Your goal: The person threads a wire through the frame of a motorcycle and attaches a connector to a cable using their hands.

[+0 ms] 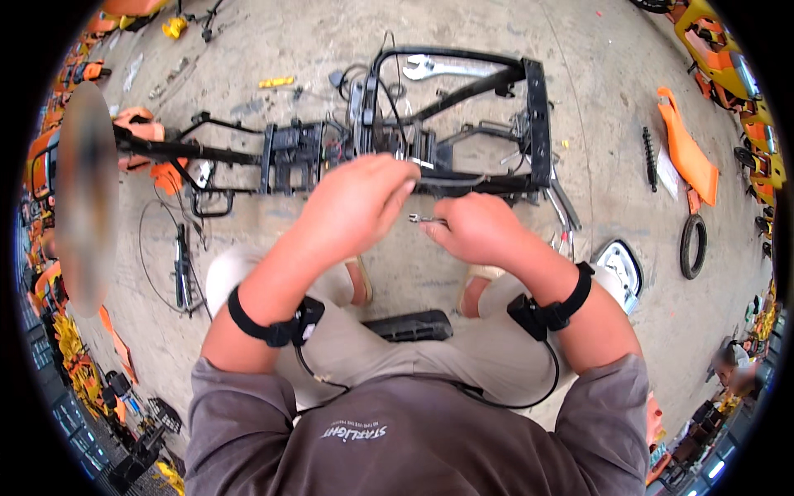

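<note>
A black metal vehicle frame (538, 124) lies on the floor in front of me, with wires and small fittings about its middle. My left hand (372, 194) reaches to the frame's near side; its fingers are curled together, and what they hold is hidden. A thin silver piece (413, 162) shows just beyond those fingertips, by the frame's cables. To the right, my right hand (475, 223) is closed on a small open-end wrench (415, 218). The wrench's forked tip points left, short of the frame and apart from my left hand.
A large adjustable wrench (447, 68) lies inside the frame's far end. Rightward are an orange panel (688, 153), a black spring (649, 159), a tyre (693, 246) and a lamp-like housing (620, 269). A black strut (182, 264) and looped cable lie left.
</note>
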The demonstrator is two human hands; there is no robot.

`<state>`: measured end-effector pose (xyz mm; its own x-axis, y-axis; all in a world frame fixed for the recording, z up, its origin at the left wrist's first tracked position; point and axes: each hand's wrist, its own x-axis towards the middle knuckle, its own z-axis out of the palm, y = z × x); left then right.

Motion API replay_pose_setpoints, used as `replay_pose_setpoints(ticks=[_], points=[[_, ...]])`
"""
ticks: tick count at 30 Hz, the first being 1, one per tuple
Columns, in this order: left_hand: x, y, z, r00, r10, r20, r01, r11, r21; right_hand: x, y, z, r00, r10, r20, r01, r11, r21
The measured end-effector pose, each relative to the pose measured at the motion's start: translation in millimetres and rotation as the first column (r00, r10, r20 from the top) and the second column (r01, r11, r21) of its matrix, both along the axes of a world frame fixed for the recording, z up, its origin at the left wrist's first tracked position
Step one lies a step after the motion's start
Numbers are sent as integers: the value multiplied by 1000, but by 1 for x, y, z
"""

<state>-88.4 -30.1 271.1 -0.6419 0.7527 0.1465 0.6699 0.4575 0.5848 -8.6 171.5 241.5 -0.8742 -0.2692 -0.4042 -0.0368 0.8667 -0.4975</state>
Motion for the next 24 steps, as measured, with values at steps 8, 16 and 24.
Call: replay_pose_setpoints(ticks=[8, 16, 24], points=[[2, 6, -3, 992, -100, 82, 99, 995, 10, 5, 2, 9, 991, -59, 119, 80, 981, -179], [20, 18, -1, 973, -208, 100, 214, 975, -52, 29, 1, -31, 813, -268, 516, 566, 567, -599], [30, 24, 16, 996, -91, 8, 90, 994, 66, 40, -5, -12, 787, 44, 615, 611, 76, -788]])
